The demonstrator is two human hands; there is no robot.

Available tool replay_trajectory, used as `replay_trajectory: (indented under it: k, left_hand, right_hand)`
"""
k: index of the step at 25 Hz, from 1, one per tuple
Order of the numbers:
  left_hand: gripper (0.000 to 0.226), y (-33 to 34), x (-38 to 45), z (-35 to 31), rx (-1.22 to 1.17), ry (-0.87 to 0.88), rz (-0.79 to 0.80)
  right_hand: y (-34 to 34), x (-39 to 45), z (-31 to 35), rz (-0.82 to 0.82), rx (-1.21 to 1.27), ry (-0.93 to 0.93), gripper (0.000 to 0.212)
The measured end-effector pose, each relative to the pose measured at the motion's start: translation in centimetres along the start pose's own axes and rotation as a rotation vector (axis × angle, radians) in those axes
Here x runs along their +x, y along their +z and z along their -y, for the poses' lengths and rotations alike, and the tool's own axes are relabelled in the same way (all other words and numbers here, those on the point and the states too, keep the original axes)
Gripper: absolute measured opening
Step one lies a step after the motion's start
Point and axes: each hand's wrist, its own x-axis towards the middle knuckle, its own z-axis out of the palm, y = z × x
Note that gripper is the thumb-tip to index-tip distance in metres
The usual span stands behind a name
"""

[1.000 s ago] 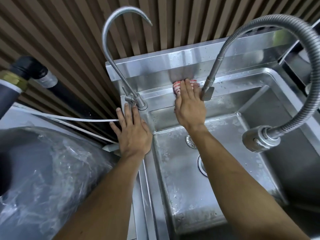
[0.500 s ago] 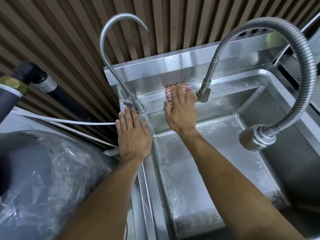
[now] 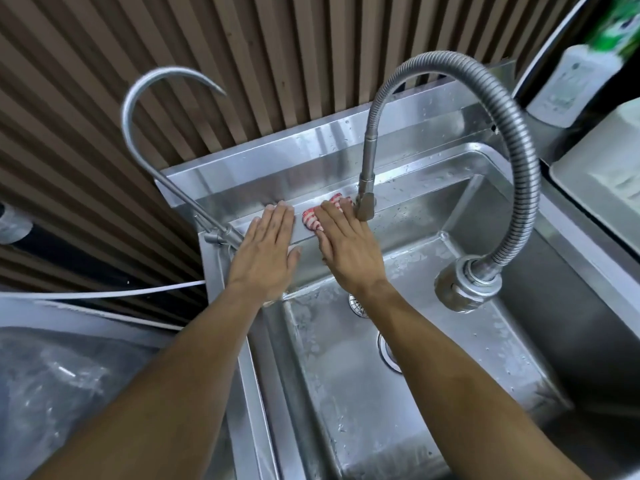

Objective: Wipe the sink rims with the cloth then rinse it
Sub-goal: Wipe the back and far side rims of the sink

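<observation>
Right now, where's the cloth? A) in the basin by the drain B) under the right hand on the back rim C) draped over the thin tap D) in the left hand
B: the right hand presses the cloth flat on the sink's back rim; the left hand lies bare beside it.

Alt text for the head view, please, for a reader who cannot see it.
The right hand presses a red-and-white cloth flat on the steel sink's back rim, beside the flexible faucet. The left hand rests flat on the rim alongside.

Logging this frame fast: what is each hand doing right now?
Left hand: open, flat on the sink rim, holding nothing.
Right hand: open, straight fingers pressing the cloth onto the rim.
</observation>
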Motion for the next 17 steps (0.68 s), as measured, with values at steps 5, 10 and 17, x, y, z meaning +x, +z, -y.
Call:
replay_trajectory:
  k: [5, 10, 17]
  left_hand:
    - [0.064, 1.1, 0.2, 0.2, 0.0, 0.033, -0.019]
    - [0.061, 1.1, 0.2, 0.6, -0.022, 0.06, -0.04]
    - [0.065, 1.2, 0.5, 0.6, -0.01, 0.054, -0.048]
  right_hand:
    - [-2.3, -3.0, -1.1, -0.079, 0.307, -0.01, 0.029]
    - [-7.3, -3.8, -4.1, -0.39, 1.117, 0.994, 0.038]
    - [-8.5, 2.8, -8.1, 0.121, 0.215, 0.061, 0.049]
